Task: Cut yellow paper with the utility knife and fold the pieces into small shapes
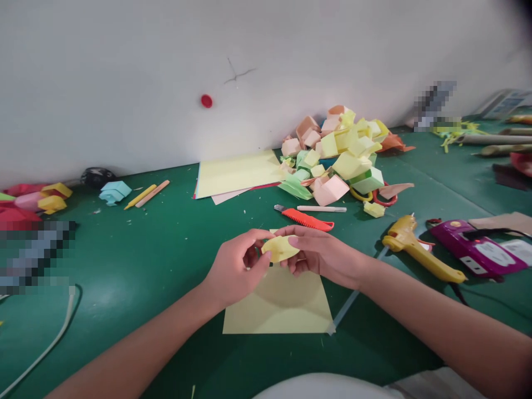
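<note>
Between my two hands is a small yellow folded paper piece (pixel 281 249), oval in outline. My left hand (pixel 243 266) pinches its left end with thumb and fingers. At its right end, the thumb of my right hand (pixel 320 249) presses on top while the fingers curl beneath. Both hands are above a pale yellow paper sheet (pixel 278 310) that lies flat on the green table. Just beyond my right hand rests an orange-red utility knife (pixel 307 218), its blade end pointing left. A pale pen (pixel 322 209) lies behind the knife.
Folded paper pieces (pixel 344 155) form a heap against the wall, with red-handled scissors (pixel 385 197) partly under it. A yellow glue gun (pixel 424 249), a glue stick (pixel 353 302) and a purple power strip (pixel 477 246) lie right. Paper sheets (pixel 241 172) lie behind; a white cable (pixel 54 346) runs left.
</note>
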A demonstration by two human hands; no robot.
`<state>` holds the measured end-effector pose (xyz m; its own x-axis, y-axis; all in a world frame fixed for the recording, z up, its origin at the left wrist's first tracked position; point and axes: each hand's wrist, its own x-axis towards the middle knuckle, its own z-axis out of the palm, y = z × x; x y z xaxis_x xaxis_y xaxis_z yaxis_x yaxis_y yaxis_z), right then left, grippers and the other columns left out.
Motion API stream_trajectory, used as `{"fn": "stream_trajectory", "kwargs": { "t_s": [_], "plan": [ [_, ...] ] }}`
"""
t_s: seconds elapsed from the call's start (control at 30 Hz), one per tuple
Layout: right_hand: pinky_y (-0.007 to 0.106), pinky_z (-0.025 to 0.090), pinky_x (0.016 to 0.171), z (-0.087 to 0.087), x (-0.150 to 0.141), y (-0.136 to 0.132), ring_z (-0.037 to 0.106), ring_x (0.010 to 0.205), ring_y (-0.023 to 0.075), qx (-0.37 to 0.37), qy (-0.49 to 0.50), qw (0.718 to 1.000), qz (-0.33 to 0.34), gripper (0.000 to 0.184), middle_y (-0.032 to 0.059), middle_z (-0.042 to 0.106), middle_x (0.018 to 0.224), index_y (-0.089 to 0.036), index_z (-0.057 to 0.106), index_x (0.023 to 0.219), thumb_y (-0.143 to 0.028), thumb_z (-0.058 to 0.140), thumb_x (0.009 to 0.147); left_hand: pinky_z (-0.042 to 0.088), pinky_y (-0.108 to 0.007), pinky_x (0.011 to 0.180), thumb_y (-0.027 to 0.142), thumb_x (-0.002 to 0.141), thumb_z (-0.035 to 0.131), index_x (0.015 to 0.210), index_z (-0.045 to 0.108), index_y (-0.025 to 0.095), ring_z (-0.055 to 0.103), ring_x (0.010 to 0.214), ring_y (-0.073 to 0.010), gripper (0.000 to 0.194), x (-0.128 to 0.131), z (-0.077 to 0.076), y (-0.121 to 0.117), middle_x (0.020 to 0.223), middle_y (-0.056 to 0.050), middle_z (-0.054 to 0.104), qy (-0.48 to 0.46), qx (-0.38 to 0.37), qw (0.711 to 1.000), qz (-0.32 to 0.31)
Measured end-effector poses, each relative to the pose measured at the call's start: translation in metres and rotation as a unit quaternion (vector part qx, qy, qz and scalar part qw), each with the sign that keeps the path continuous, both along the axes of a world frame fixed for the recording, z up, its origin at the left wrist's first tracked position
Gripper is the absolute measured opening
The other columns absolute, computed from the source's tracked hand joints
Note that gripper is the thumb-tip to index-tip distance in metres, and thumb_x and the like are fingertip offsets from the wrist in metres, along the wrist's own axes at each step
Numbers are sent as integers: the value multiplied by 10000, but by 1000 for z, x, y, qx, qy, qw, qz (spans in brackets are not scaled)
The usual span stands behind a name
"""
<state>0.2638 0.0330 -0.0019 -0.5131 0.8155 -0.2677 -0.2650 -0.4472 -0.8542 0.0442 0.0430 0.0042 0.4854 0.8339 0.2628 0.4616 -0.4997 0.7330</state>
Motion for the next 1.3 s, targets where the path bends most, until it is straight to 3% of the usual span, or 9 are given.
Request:
{"fn": "stream_trajectory", "kwargs": {
  "t_s": [0.17,0.3,0.37,0.5,0.63,0.73,0.83,1.1,1.3],
  "plan": [
    [306,499,700,1,5,1,620,772,176,22,46,999,-9,396,56,658,936,-220,587,1199,-490,632,912,442,-196,544,188,834,608,994,640,204,557,619,-102,163,2,-4,-1,778,18,662,-32,-67,997,-24],
    [340,491,728,5,2,-7,582,811,185,158,32,987,5,514,49,609,1002,-263,488,1267,-480,712,859,401,-189,498,177,798,592,855,604,202,507,556,-89,64,7,-5,-2,689,46,595,-77,-151,985,-12],
    [348,490,759,4,-2,-13,566,845,185,267,-44,963,-7,513,48,587,1046,-284,463,1257,-390,750,845,379,-184,463,210,822,581,822,576,200,476,499,-81,11,10,-5,-3,621,62,537,-112,-203,973,0],
    [356,492,762,-1,-9,-20,563,831,194,414,-257,868,-91,285,58,608,1025,-258,541,1074,-314,728,867,387,-195,462,266,837,609,804,572,190,492,483,-88,91,12,-4,-9,594,54,541,-111,-253,961,21],
    [309,495,682,-5,-12,-18,585,758,171,490,-277,820,-103,34,43,646,880,-231,614,943,-235,582,956,285,-198,450,365,877,600,720,587,171,426,499,-86,250,12,-2,-17,583,37,515,-11,-210,978,-5],
    [265,484,618,-5,-12,-16,578,698,146,505,-281,804,-138,87,24,659,817,-217,630,885,-171,575,936,236,-207,453,441,895,576,719,563,171,356,504,-84,323,10,0,-19,576,48,444,3,-187,982,-7],
    [240,480,587,-4,-12,-15,576,661,129,490,-309,801,-154,86,11,673,800,-213,639,889,-148,589,913,286,-216,479,478,914,541,775,583,172,408,535,-99,338,7,2,-17,617,34,487,-33,-180,983,11],
    [268,505,641,-6,-10,-16,604,739,152,532,-307,780,-120,119,37,686,837,-211,681,931,-166,570,935,311,-243,504,350,885,513,672,607,170,477,537,-120,294,3,0,-7,575,13,536,-40,-201,978,31],
    [270,531,644,-3,-11,-15,606,709,142,460,-311,826,-98,103,22,687,857,-208,674,931,-154,607,875,281,-254,505,336,878,486,622,539,184,458,540,-119,302,3,-1,-6,572,24,502,-24,-181,982,50]
  ]
}}
